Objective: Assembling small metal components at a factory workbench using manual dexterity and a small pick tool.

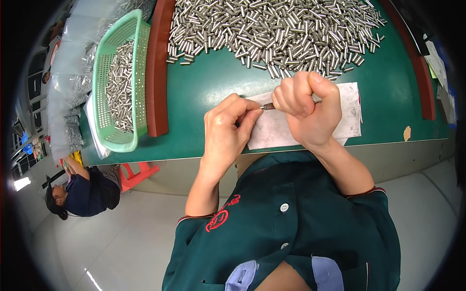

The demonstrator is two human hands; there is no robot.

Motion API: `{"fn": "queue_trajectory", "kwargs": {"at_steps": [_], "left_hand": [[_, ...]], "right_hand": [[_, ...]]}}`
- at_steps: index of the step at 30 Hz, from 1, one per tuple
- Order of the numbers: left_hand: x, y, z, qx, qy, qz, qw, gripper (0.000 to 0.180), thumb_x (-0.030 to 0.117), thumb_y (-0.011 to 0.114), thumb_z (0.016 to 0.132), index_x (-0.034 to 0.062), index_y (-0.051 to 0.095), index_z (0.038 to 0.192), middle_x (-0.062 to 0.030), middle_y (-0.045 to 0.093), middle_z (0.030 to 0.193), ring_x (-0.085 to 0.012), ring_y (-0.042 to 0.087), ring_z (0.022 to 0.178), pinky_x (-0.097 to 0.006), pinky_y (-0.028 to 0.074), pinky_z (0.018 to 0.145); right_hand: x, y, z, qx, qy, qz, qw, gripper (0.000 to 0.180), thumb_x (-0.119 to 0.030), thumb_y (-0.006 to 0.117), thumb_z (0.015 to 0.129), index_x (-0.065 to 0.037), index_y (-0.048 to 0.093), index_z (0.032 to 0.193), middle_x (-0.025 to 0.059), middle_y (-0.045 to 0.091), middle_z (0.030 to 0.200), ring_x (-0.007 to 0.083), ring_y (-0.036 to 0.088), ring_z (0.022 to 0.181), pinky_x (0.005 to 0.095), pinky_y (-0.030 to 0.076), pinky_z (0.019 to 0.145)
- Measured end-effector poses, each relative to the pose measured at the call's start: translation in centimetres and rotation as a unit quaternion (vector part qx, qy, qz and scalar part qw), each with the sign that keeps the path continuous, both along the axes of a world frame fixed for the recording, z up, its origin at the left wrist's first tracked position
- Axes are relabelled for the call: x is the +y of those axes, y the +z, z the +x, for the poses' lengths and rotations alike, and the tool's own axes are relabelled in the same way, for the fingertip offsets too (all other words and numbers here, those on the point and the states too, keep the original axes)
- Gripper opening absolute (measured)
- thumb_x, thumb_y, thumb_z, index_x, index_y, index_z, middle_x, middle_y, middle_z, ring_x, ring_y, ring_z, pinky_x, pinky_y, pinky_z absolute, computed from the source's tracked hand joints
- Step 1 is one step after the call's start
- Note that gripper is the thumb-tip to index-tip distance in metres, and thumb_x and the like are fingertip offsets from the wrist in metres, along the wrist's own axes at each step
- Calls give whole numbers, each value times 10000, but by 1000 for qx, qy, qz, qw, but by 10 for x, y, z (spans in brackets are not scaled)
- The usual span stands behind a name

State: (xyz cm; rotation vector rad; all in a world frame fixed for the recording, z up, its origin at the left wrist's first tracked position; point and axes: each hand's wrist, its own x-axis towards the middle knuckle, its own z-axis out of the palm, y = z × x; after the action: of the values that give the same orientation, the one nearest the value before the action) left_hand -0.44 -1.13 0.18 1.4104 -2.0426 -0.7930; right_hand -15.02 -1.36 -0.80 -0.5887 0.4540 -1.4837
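Head view shows a dark, slender tool (269, 106).

A head-worn wide fisheye camera is looking steeply down from close above the green shirt (272, 218), facing the left hand (224, 123), right hand (311, 109) and green table (204, 77).

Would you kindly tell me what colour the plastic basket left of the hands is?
The basket is pale mint green, seen best in the head view.
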Motion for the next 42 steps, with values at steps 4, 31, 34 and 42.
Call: {"fn": "queue_trajectory", "kwargs": {"at_steps": [4,31,34,42], "left_hand": [[0,0,0,5,1,5,1000,73,-11,650,659,17,598,701,-70,486,583,-175,465,456,-282,377,442],[-12,8,30,592,14,427,684,172,116,485,870,-11,464,984,-25,424,721,-46,316,576,-151,268,454],[-14,5,32,603,48,424,674,207,138,440,891,-27,473,1012,-41,435,724,-65,332,576,-165,282,455],[-12,18,18,-5,-14,80,997,214,70,702,652,7,570,808,48,304,540,-44,306,507,-216,271,446]], "right_hand": [[0,0,1,9,-3,-2,1000,383,-253,294,844,-125,270,485,-39,239,419,78,168,395,258,169,422],[6,8,9,29,-32,-16,999,355,-143,326,843,-79,274,497,-15,253,441,72,199,401,242,178,405],[3,5,9,22,-25,-8,999,358,-154,328,841,-81,279,494,-12,254,439,74,195,401,244,177,407],[2,6,8,15,-26,1,1000,357,-150,335,832,-77,275,488,-7,255,439,78,201,403,247,182,409]]}}
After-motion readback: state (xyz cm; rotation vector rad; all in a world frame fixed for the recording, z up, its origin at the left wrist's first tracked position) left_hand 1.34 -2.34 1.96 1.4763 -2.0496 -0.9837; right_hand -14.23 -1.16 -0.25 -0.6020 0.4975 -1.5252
